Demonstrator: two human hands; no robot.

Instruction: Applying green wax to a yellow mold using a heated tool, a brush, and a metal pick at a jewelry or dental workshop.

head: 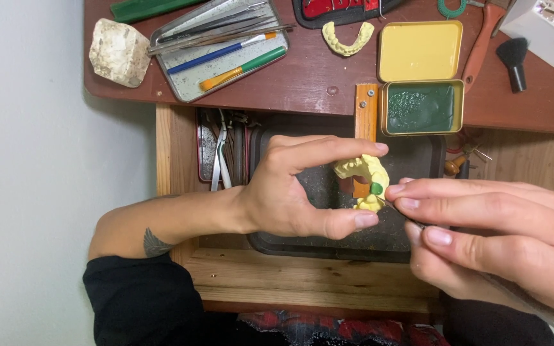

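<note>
- We are bringing our right hand (pixel 495 237) in from the lower right, fingers bunched and closed around a thin metal tool (pixel 418 224), the way one pinches a pen; its shaft is running back under the palm toward the lower right corner.
- We are resting the tool's tip against the yellow dental model (pixel 365 181), just beside a small green wax spot (pixel 376 188) on it.
- We are holding that model in our left hand (pixel 290 192), pinched between the forefinger on top and the thumb below, the other fingers curling behind; the forearm is reaching in from the left, its black sleeve (pixel 142 301) pushed up.
- We are keeping the model in the air over a dark tray (pixel 328 247) set in the open wooden drawer (pixel 258 275).
- Beyond the hands, on the reddish bench top (pixel 315 77), an open tin is sitting with green wax (pixel 422 106) in its base and its yellow lid (pixel 419 51) just behind.
- Farther back, we are seeing a second yellow tooth cast (pixel 348 38), a metal tray of brushes and tools (pixel 222 48), a white stone block (pixel 118 51) at the left and a black brush (pixel 514 61) at the right.
</note>
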